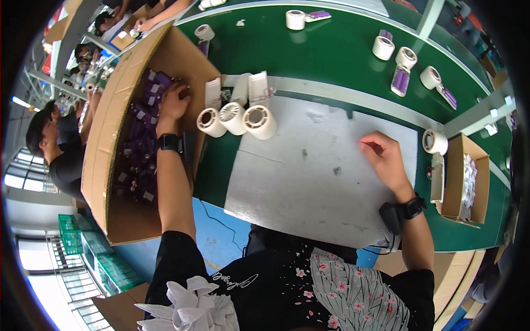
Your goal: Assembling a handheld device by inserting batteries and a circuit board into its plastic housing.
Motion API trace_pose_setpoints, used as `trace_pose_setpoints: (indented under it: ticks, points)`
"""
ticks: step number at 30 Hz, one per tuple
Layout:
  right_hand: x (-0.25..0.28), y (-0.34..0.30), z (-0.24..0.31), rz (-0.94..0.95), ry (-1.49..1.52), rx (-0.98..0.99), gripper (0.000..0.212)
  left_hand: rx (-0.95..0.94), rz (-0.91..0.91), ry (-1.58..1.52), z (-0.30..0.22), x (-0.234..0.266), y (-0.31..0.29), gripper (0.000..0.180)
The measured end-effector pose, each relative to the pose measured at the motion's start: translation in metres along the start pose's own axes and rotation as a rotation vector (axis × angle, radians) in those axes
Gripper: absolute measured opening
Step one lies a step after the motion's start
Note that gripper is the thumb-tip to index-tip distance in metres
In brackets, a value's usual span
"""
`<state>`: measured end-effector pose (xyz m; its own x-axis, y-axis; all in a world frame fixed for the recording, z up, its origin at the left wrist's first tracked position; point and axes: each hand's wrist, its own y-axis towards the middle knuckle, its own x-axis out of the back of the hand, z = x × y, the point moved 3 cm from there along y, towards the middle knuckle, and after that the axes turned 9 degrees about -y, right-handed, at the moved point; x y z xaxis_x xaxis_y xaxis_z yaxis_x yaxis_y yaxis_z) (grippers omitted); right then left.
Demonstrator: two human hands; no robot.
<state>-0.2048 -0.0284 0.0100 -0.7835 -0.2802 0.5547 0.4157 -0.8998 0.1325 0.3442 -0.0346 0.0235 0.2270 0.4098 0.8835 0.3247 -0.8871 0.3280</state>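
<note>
My left hand (pixel 173 103) reaches into a tall cardboard box (pixel 99 149) and rests by the purple wrapped battery packs (pixel 138 127) inside. Its thumb and forefinger are bent and apart, with nothing visible between them; the other fingertips are partly hidden. Over the right part of a white foam sheet (pixel 298 182) is my right hand (pixel 384 159), its fingers curled in toward the thumb and no object showing in them. Three white cylindrical housings with flat handle parts stand side by side at the sheet's far left corner, among them a ring-ended housing (pixel 259 122).
More white housings with purple packs lie across the green table (pixel 342 47), one housing (pixel 435 142) at the right. A small carton (pixel 480 182) holds white pieces. A grey metal rail (pixel 353 95) crosses behind the sheet. Other people (pixel 61 143) work at the far left.
</note>
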Motion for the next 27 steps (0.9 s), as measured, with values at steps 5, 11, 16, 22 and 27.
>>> trace_pose_setpoints:
  ticks: [5,11,16,22,27]
  points:
    - [0.005,-0.002,0.003,-0.007,-0.032,-0.006,0.005,0.067,-0.031,-0.048,0.023,-0.026,0.000,0.030]
    - [0.007,-0.003,0.003,-0.033,-0.079,0.011,0.005,-0.059,-0.234,-0.046,0.022,-0.019,-0.011,0.023]
    - [0.027,0.002,0.013,-0.195,-0.154,0.073,0.008,0.112,-0.190,-0.070,0.024,-0.016,-0.016,0.021]
    - [0.105,-0.011,0.007,-0.690,-0.891,0.018,0.029,0.171,-0.281,0.204,-0.002,-0.013,-0.027,0.020]
    - [0.124,-0.024,-0.021,-0.492,-0.971,-0.468,0.065,0.160,-0.202,0.141,0.025,-0.019,-0.023,0.020]
